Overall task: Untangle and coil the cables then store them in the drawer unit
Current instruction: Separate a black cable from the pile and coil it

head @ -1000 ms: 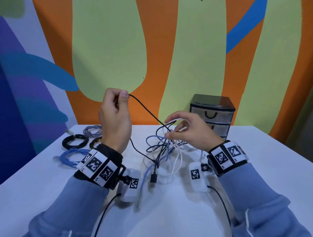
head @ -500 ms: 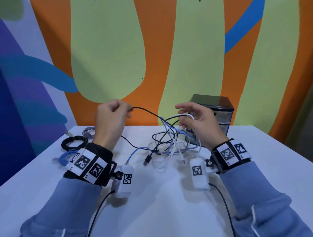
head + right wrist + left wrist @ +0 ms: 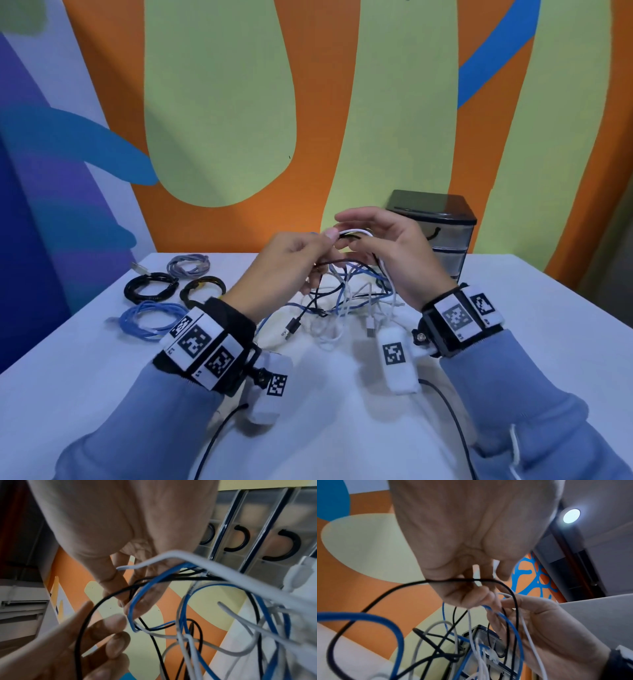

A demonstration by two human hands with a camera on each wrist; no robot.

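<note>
A tangle of black, blue and white cables hangs from both hands over the white table. My left hand has its fingers curled round a black cable, and its thumb touches the white cable. Right against it, my right hand pinches a loop of that white cable just above the tangle. Loose plug ends dangle onto the table. The dark drawer unit stands behind the right hand, its drawers closed.
Several coiled cables lie at the table's far left: grey, black, black with yellow and light blue. A painted wall stands close behind the table. Wrist-camera leads trail toward me.
My left hand has come down and to the right with the black cable until it meets the right hand. The right hand has risen a little with the white loop.
</note>
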